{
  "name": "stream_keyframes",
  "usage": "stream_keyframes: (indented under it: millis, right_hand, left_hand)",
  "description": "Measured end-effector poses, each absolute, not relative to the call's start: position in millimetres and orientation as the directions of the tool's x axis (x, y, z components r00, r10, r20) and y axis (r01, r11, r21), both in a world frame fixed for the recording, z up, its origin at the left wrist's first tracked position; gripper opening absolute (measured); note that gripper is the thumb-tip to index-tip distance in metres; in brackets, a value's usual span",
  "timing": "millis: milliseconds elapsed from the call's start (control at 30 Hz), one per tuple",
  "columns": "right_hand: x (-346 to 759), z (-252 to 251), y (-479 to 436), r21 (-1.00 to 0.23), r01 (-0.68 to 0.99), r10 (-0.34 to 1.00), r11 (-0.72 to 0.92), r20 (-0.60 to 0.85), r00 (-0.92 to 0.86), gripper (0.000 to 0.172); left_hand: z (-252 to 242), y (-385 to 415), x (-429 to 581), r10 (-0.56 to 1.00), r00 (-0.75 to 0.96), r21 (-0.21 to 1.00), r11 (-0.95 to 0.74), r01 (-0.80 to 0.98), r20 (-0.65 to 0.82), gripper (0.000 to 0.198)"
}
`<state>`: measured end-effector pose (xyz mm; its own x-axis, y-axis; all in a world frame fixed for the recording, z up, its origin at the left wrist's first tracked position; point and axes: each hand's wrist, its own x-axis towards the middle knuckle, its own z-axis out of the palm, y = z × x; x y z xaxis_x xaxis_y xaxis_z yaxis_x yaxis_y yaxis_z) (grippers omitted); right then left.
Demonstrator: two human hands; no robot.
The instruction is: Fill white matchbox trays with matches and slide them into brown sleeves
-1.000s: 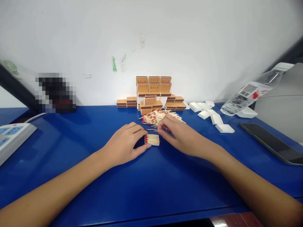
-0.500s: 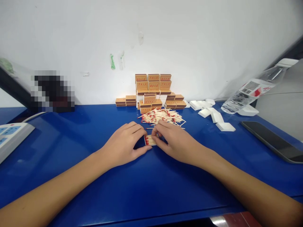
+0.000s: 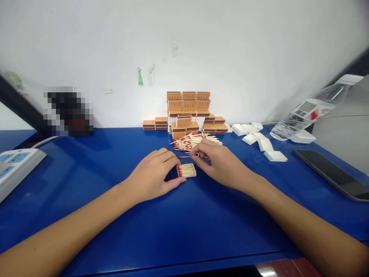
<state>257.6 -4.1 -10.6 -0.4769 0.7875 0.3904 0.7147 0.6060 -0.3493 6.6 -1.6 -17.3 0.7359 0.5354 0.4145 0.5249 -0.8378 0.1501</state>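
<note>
Cardboard tray (image 3: 186, 170), small, open and packed with red-tipped matches, lies long axis left-right on the blue worktop (image 3: 115, 154), its left end pinched by your curled left hand (image 3: 152, 175); your right hand (image 3: 219, 163), just beyond it, bunches fingertips at the loose match pile (image 3: 188, 141), hold unclear.

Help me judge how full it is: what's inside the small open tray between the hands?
Red-tipped matches lie side by side in the tray, heads toward the left hand. The top layer covers anything beneath, so its depth cannot be seen.
</note>
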Motion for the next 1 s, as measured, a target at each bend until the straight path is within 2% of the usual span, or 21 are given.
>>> stream_keyframes:
  millis: [267,433,567,733,867,1000]
  right_hand:
    - [260.7,-15.8,9.1,-0.323,0.709,0.772,0.627,0.378,-0.511,0.009]
    - [260.7,-15.1,9.9,-0.329,0.710,0.772,0.622,0.412,-0.485,0.011]
    - [263.1,-20.3,15.0,-0.312,0.703,0.757,0.639,0.414,-0.505,0.012]
    - [260.2,-28.4,20.6,-0.296,0.689,0.738,0.661,0.421,-0.527,0.005]
    - [257.2,-29.9,24.4,-0.282,0.697,0.742,0.660,0.388,-0.546,0.009]
    - [262.7,-20.2,22.3,-0.293,0.709,0.762,0.642,0.344,-0.549,0.012]
  left_hand:
    - [-14.7,-5.2,6.5,0.482,0.763,0.173,-0.874,0.454,0.431,0.037]
    - [-15.0,-7.7,6.5,0.398,0.823,0.123,-0.916,0.382,0.405,0.032]
    - [-17.5,-6.6,6.0,0.414,0.816,0.125,-0.909,0.399,0.403,0.031]
    - [-16.5,-4.6,5.6,0.465,0.772,0.132,-0.880,0.456,0.434,0.036]
    - [-14.8,-2.4,5.6,0.541,0.722,0.124,-0.828,0.546,0.431,0.042]
    - [-14.9,-2.0,5.6,0.559,0.722,0.141,-0.820,0.555,0.408,0.048]
